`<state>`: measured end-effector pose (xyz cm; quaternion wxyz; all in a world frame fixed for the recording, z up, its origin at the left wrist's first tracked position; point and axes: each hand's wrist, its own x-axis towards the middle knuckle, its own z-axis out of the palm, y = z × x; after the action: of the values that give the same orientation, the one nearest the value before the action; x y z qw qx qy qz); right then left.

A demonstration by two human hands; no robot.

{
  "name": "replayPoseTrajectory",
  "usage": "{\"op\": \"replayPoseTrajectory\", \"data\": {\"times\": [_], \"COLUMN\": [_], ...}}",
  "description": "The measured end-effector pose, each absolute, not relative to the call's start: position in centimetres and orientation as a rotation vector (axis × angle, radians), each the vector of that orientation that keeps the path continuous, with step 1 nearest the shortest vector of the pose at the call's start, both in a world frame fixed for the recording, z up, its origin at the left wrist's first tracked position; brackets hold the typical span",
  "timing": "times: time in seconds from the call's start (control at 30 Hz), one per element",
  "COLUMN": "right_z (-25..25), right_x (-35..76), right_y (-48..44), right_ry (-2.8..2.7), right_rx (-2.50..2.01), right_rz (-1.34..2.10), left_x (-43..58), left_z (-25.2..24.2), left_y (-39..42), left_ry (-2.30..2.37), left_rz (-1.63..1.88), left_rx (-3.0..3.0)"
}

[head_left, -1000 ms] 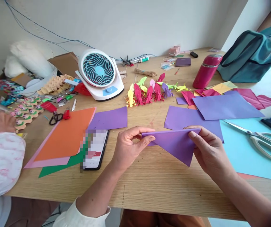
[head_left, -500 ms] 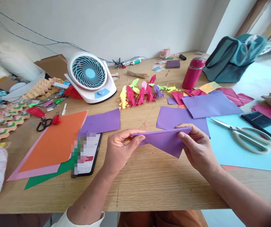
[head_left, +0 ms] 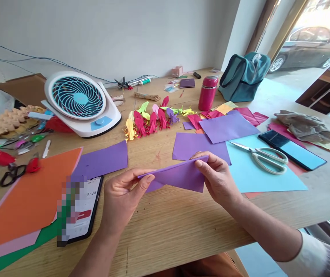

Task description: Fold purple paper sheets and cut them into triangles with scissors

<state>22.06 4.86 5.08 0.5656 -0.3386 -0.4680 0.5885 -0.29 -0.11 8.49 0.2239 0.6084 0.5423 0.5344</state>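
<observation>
Both my hands hold a folded purple paper [head_left: 179, 177] just above the wooden table [head_left: 182, 223]. My left hand [head_left: 123, 194] pinches its left tip between thumb and fingers. My right hand [head_left: 216, 179] grips its right end, thumb on top. The paper is folded into a long triangle-like shape. More purple sheets [head_left: 199, 144] lie flat just behind it, and another purple sheet [head_left: 103, 161] lies to the left.
A phone [head_left: 81, 209] lies by my left wrist on orange, pink and green sheets [head_left: 26, 196]. Scissors [head_left: 261, 156] rest on light blue paper to the right, beside a second phone [head_left: 293, 150]. A desk fan [head_left: 80, 102], folded paper figures [head_left: 150, 119], red bottle [head_left: 208, 93] and teal bag [head_left: 244, 77] stand behind.
The view has swung to the right; the other person at the left edge has left the picture. My hands still hold the purple paper, now folded flatter with the lower point less deep.
</observation>
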Motion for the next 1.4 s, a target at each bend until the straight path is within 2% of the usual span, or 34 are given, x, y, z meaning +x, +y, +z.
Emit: {"op": "replayPoseTrajectory", "data": {"times": [1.4], "right_z": [4.6], "right_x": [21.8], "right_y": [4.7], "right_ry": [-1.087], "right_rx": [-0.844], "right_rz": [1.317], "left_x": [1.2], "left_z": [9.0], "left_y": [0.1], "left_ry": [1.4], "left_rz": [1.476], "left_rx": [1.385]}}
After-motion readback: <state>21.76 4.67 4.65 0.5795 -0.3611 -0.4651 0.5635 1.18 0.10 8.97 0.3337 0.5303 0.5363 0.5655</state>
